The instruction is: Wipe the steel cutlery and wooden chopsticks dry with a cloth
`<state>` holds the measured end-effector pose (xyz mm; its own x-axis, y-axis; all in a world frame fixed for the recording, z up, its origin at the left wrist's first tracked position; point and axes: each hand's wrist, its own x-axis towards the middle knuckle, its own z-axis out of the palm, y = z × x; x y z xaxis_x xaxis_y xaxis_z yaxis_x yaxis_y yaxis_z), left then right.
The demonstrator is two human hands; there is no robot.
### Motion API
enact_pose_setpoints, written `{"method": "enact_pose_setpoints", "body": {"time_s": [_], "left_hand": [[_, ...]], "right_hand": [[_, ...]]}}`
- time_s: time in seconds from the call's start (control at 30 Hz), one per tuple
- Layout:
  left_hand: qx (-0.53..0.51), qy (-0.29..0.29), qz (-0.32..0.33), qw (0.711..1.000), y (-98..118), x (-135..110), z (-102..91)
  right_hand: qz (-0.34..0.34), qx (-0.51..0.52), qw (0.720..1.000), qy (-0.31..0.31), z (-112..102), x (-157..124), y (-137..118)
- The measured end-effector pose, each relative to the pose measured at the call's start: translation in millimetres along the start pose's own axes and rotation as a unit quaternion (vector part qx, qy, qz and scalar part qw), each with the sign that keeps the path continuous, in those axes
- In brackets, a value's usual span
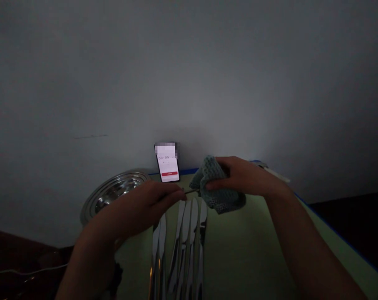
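My left hand (145, 206) is closed in a pinch on one end of a thin metal utensil (190, 191) held level above the table. My right hand (239, 177) grips a grey-green knitted cloth (218, 189) wrapped round the utensil's other end, so that end is hidden. Directly below the hands lie several shiny table knives (184, 246) side by side on the pale green table (245, 250), blades pointing away from me.
A phone (167, 162) with a lit timer screen leans against the grey wall behind the hands. A steel bowl (114, 193) sits at the left, at the table's corner. The table has a blue edge (335, 235) on the right. The room is dim.
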<state>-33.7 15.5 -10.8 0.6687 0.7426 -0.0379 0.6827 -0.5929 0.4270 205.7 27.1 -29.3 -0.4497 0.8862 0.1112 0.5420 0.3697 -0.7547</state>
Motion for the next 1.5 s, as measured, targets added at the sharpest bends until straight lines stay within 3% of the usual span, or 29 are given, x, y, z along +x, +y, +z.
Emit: {"method": "enact_pose_setpoints", "body": {"time_s": [0.2,0.43,0.57,0.73,0.9,1.0,1.1,1.23,1.3,1.5], "left_hand": [[0.007,0.019,-0.006,1.000,6,3,-1.6],[-0.053,0.163,-0.057,0.984,3,3,-8.3],[-0.139,0.229,-0.058,0.962,-3,2,-9.5],[-0.149,0.178,-0.054,0.971,-1,2,-8.3],[-0.113,0.174,-0.091,0.974,-1,0,-11.1],[-0.105,0.177,-0.093,0.974,-3,-1,-12.9],[-0.095,0.185,-0.090,0.974,-5,-2,-13.5],[-0.092,0.189,-0.095,0.973,-5,-2,-11.8],[-0.093,0.194,-0.097,0.972,-5,-2,-10.7],[-0.103,0.187,-0.098,0.972,-1,1,-8.1]], "right_hand": [[0.010,0.145,0.983,0.109,-1,4,3],[-0.059,0.091,0.994,-0.013,3,-2,-3],[-0.049,0.153,0.987,-0.010,17,3,-3],[-0.009,0.238,0.970,0.047,31,17,-6],[0.036,0.319,0.944,0.080,18,18,6],[0.044,0.413,0.901,0.121,5,15,16],[0.042,0.518,0.840,0.157,-2,17,23],[0.024,0.620,0.771,0.143,-2,25,27],[0.010,0.628,0.764,0.148,4,30,28],[-0.009,0.582,0.790,0.195,29,38,26]]}}
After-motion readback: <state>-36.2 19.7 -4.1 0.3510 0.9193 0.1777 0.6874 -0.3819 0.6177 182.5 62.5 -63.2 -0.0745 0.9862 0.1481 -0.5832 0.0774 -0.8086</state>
